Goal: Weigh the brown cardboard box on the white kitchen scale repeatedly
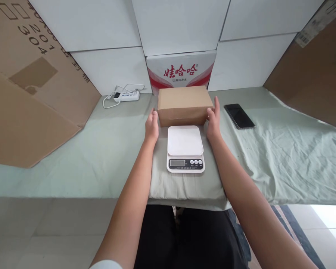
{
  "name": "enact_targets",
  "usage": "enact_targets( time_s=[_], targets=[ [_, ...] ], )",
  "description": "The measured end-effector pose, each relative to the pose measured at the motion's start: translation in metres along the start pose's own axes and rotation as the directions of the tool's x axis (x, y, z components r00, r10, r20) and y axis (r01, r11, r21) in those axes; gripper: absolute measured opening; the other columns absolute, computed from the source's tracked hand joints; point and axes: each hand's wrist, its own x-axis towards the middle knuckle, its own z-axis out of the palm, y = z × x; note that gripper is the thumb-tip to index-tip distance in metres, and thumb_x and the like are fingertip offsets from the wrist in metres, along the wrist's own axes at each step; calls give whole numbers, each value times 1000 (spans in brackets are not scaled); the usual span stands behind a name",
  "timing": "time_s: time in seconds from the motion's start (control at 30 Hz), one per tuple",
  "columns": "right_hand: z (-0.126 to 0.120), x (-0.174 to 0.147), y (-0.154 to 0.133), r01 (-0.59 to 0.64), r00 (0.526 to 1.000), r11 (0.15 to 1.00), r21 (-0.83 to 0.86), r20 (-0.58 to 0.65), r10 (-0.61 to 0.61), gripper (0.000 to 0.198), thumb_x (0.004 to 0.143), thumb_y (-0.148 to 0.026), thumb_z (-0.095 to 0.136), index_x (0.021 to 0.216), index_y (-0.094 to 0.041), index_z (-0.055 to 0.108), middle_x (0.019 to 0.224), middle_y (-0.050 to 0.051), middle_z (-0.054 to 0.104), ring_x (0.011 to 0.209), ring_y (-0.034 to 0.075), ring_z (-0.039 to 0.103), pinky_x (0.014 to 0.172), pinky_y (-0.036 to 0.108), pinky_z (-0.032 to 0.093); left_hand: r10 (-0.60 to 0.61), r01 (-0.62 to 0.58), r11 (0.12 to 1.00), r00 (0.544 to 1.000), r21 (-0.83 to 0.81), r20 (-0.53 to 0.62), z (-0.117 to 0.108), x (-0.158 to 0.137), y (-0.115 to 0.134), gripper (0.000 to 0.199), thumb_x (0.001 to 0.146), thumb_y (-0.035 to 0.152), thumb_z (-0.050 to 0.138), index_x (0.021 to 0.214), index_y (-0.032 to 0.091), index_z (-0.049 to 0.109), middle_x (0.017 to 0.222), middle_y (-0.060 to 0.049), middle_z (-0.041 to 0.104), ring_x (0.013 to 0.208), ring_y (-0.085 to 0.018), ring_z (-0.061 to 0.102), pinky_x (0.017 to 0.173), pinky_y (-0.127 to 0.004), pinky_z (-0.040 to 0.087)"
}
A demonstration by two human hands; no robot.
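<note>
Head view: I'm gripping the brown box (184,101) between both hands, one at each end. My left hand (151,126) is pressing its left side, thumb pointing up; my right hand (214,121) is holding the right side, thumb at the front edge, one finger sticking up past the corner. Can't tell if the box's underside is touching the green cloth (72,149). White scale (185,144) is sitting just on my side of the box, between my wrists. Black phone (239,116) is lying to the right of my right hand. Power strip (127,96) with a white cable is resting beyond my left hand, off to the left. White-and-red carton (182,71) is standing right behind the box.
</note>
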Motion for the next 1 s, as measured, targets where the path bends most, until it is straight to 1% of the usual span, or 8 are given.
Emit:
enact_targets(
  time_s=[0.1,0.17,0.23,0.3,0.43,0.57,0.8,1.0],
  targets=[
    [-3,2,7,-29,995,1000,5,-92,30,92,102,-76,53,180,-33,31,175,14,59,161,33,55,125,53,56,-10,15,999,993,37,-122,-5,5,3,89,100,88,63,159,21,68,186,-17,50,181,-31,39,151,-47,29],
    [-3,1,7,-55,983,998,40,-170,61,83,101,-70,54,174,-32,40,163,13,66,151,32,63,114,48,59,-41,43,999,985,11,-168,-7,8,6,88,105,86,54,163,21,64,189,-17,46,181,-29,39,149,-45,33],
    [0,0,4,-85,967,992,94,-234,105,74,97,-67,58,161,-31,54,147,9,73,135,29,72,104,44,61,-73,71,997,981,-17,-180,-8,9,10,86,107,85,49,164,21,64,189,-17,46,181,-28,39,147,-44,37],
    [3,-2,-1,-105,952,984,143,-273,141,61,94,-64,63,144,-30,66,131,5,76,119,25,75,93,37,60,-91,86,996,980,-35,-180,-7,9,13,85,109,83,46,163,19,65,187,-20,49,179,-30,42,145,-44,41],
    [6,-3,-5,-115,937,972,205,-302,175,41,92,-62,67,113,-26,71,105,1,76,100,20,76,78,28,54,-119,104,991,973,-86,-198,-6,7,17,82,111,78,45,159,16,69,180,-23,57,174,-31,51,141,-43,47],
    [6,-4,-8,-112,932,971,212,-316,177,39,95,-64,69,96,-26,67,89,-1,70,88,17,73,71,25,53,-164,137,981,963,-134,-216,-3,5,20,75,112,76,42,157,22,72,177,-18,62,173,-28,53,139,-41,49],
    [5,-7,-16,-106,915,966,234,-357,187,22,90,-45,65,89,-24,71,81,-2,59,79,16,64,70,27,51,-208,166,968,951,-189,-230,-1,2,28,75,115,68,33,159,19,69,178,-19,61,171,-26,55,135,-37,53],
    [5,-6,-17,-102,911,969,225,-369,182,21,86,-47,65,85,-27,71,74,-5,48,69,16,57,65,29,53,-198,157,965,961,-210,-193,-8,2,29,83,108,82,34,150,22,72,174,-19,64,169,-29,58,130,-40,58]
  ],
)
